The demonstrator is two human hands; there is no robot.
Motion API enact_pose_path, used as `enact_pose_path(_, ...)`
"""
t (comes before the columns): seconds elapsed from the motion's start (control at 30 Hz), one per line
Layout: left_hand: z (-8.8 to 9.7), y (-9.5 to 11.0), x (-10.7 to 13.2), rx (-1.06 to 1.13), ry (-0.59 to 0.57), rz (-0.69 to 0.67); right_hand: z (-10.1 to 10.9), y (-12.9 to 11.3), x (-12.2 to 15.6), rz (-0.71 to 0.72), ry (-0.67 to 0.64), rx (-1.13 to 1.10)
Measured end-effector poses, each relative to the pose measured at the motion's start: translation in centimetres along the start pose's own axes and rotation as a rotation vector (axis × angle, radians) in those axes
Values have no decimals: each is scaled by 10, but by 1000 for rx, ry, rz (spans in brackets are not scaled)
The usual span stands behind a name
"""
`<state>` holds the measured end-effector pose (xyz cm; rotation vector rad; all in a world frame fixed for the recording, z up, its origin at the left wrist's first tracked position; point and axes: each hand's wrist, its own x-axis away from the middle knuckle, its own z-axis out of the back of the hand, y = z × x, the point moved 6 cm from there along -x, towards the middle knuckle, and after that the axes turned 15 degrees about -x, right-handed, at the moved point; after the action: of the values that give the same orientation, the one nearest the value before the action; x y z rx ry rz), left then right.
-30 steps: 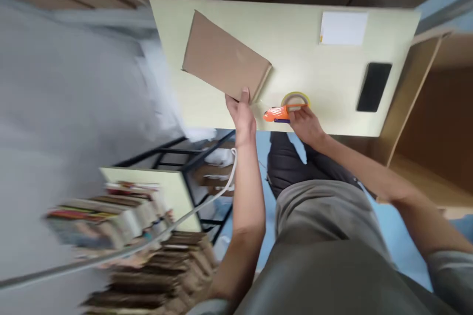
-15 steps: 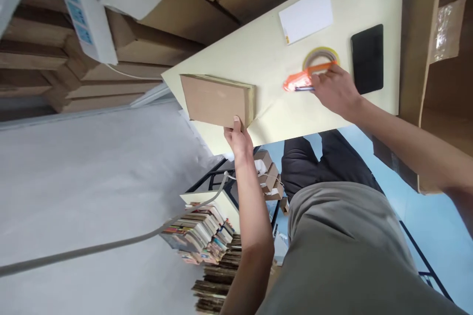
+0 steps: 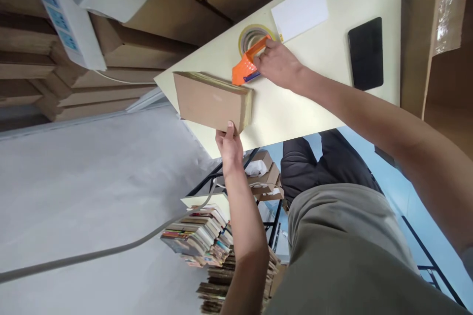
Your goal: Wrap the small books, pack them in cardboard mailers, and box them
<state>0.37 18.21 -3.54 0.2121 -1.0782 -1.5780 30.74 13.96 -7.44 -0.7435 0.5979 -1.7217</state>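
A flat brown cardboard box (image 3: 210, 101) with yellowish tape along its edges is at the left end of the pale table (image 3: 306, 103). My left hand (image 3: 229, 145) grips its near right corner, thumb on the top face and fingers underneath. In my right hand (image 3: 279, 61) is an orange tape dispenser (image 3: 244, 68), fingers closed round its handle. A roll of yellowish tape (image 3: 248, 34) sits in the dispenser. The dispenser's front end is at the box's far right edge; whether it touches the box I cannot tell.
A white sheet or card (image 3: 300, 8) and a black phone (image 3: 366, 54) lie on the table. Large cardboard boxes (image 3: 173, 15) stack behind it, with a white power strip (image 3: 66, 24) at upper left. An open carton (image 3: 417, 39) stands right. Stacked books (image 3: 199, 229) are below left.
My right hand has carried the tape dispenser leftward across the table to the box's far right edge. My left hand still grips the box, which has hardly moved.
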Motion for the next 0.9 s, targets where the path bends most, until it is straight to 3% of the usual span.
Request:
enact_pose_path(0.1, 23, 6, -7, -25, -53, -6, -14, -16, 10, 5, -84, 19)
enact_pose_path(0.27, 67, 0, -26, -202, -166, -7, -37, -58, 61, 71, -190, 25)
enact_pose_path(0.4, 84, 2, -35, -332, 49, -38, -60, -100, 97, 36, -294, -5)
enact_pose_path(0.5, 69, 16, -42, -455, 158, 38, -79, -131, 108, 32, -373, 65)
enact_pose_path(0.63, 22, 52, -60, -682, 107, 35, -97, -156, 108, 2, -404, 130)
enact_pose_path(0.77, -20, 77, -69, -791, -5, -58, -101, -160, 108, -25, -350, 125)
enact_pose_path(0.9, -27, 79, -69, -807, 16, -90, -101, -154, 118, -18, -356, 125)
